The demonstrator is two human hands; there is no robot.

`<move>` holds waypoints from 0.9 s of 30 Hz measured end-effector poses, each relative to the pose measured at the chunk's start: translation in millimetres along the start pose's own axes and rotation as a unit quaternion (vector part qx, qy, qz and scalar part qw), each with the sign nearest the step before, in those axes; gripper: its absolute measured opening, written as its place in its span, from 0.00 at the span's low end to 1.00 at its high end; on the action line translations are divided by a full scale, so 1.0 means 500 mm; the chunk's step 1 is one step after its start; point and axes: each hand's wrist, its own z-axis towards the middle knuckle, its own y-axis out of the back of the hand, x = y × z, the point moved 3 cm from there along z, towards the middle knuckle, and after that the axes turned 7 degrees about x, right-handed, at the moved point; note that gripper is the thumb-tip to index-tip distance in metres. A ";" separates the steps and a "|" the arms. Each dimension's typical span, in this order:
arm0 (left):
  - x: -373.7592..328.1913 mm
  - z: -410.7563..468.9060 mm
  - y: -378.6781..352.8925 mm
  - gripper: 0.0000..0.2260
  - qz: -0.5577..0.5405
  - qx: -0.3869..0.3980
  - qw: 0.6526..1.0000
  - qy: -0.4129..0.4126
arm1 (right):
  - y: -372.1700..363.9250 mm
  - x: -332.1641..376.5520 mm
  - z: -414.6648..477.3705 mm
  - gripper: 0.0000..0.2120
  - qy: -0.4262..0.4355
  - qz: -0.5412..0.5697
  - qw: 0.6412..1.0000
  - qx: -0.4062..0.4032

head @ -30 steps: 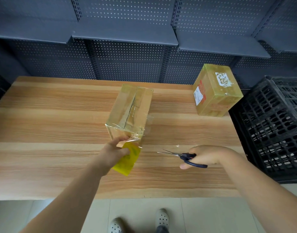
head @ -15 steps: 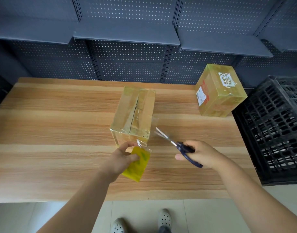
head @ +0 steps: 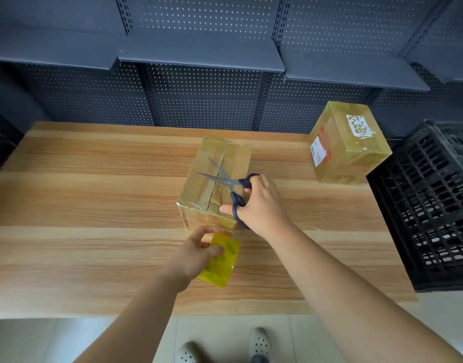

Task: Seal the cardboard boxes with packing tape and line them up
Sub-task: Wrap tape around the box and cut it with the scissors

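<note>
A tape-covered cardboard box (head: 199, 184) stands in the middle of the wooden table (head: 81, 205), its top seam running away from me. My left hand (head: 196, 252) grips a yellowish roll of packing tape (head: 221, 260) just in front of the box, with a strip of clear tape running up to the box's near edge. My right hand (head: 259, 205) holds blue-handled scissors (head: 230, 183) with the blades spread apart over the box top. A second taped box (head: 348, 145) with labels sits at the table's back right corner.
A black plastic crate (head: 429, 205) stands right of the table. Dark pegboard shelving (head: 199, 87) lines the wall behind. My feet show on the tiled floor (head: 42, 341) below the table's front edge.
My right hand carried the scissors from the table surface up and left over the box top, the blades now spread. My left hand kept its hold on the tape roll near the box.
</note>
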 end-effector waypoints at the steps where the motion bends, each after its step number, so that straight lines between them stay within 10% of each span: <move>1: 0.000 0.003 0.001 0.15 0.002 0.000 1.000 0.001 | -0.004 0.000 0.007 0.36 -0.008 -0.015 1.000 0.011; 27: -0.012 0.029 0.002 0.11 0.006 -0.054 0.998 0.032 | -0.005 -0.023 0.072 0.43 -0.101 -0.043 0.992 0.068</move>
